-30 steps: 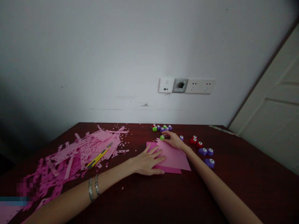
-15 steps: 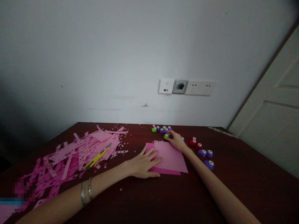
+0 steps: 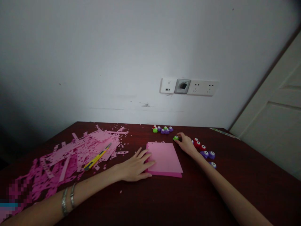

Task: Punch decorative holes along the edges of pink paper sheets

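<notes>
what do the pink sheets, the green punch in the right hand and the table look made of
Pink sheets: paper or thin card, seemingly matt, going by their thin edges and even colour.
Green punch: probably plastic, judging by its bright colour and rounded shape; too small to judge the finish.
Table: wood or wood-look veneer, smooth-looking, from the dark red-brown top; can't tell which.

The head-worn camera faces forward and down across the desk (image 3: 164, 201) (its near part close below) to the wall (image 3: 117, 59).
</notes>
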`<state>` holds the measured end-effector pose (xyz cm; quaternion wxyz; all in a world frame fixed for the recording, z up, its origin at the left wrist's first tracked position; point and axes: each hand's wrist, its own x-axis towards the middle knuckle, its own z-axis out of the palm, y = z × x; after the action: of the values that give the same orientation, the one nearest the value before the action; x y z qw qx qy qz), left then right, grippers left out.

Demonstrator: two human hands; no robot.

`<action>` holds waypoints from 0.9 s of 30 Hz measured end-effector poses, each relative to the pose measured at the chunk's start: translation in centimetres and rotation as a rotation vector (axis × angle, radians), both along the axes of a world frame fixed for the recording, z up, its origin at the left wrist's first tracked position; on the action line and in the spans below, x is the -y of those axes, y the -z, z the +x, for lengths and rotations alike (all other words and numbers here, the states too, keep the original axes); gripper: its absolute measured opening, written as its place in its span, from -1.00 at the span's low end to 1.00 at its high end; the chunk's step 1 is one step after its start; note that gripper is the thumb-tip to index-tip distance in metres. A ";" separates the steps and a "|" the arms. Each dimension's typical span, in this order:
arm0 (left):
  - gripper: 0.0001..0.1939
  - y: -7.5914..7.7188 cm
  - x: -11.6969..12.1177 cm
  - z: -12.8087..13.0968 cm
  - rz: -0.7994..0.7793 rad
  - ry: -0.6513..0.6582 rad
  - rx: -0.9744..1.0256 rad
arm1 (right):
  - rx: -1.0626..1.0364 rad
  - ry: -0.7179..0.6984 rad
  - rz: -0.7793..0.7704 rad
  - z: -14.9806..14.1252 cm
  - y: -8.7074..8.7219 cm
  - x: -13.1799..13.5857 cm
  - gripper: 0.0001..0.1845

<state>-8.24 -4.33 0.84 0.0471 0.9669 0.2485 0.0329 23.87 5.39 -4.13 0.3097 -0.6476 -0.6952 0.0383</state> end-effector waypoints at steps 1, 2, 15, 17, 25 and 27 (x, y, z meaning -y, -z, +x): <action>-0.46 -0.1 0.0 -0.3 -0.009 0.009 0.015 | 0.011 -0.003 -0.004 0.2 -0.1 0.2 -0.68; -0.48 -0.3 0.0 -0.5 -0.020 0.020 0.030 | 0.023 -0.006 -0.008 0.3 -0.1 0.4 -0.69; -0.36 0.8 1.7 -0.1 -0.282 -0.327 0.367 | 0.122 -0.072 0.112 -1.3 -2.0 4.9 -0.71; -0.34 0.9 1.5 0.7 -0.384 -0.389 0.472 | 0.036 -0.070 0.102 -2.1 -2.5 6.0 -0.68; -0.40 0.6 -1.0 3.2 -0.796 -0.574 0.676 | -0.124 -0.110 -0.211 -3.7 -2.2 8.2 -0.53; -0.43 0.5 -1.2 3.5 -0.856 -0.610 0.720 | -0.161 -0.138 -0.252 -3.9 -1.9 8.2 -0.46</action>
<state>-4.76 -3.11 0.38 0.4985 0.6766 0.4724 0.2657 19.96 -2.85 -2.24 0.2776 -0.6268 -0.7006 0.1981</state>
